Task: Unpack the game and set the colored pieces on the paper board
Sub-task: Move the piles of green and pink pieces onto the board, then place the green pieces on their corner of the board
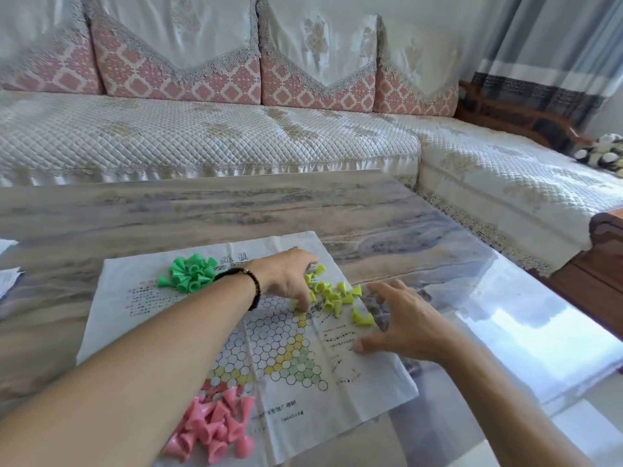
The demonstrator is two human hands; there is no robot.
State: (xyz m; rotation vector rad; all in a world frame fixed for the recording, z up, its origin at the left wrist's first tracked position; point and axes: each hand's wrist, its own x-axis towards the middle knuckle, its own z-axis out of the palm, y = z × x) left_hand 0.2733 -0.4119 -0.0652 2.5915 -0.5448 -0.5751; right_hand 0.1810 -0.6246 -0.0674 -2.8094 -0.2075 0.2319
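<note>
A marbled surface [236, 210] stands before a quilted sofa [202, 136]. The paper board [296, 348] lies at lower centre, with green pieces [188, 273] heaped upper left, pink pieces [215, 426] at bottom, and yellow pieces [337, 298] right of centre. The left hand [290, 278] curls down among the yellow ones; whether it pinches one I cannot tell. The right hand [401, 318] hovers spread beside them.

Both hands [290, 278] [404, 318] among yellow pieces [337, 296], paper board [354, 375], table [202, 210]
</note>
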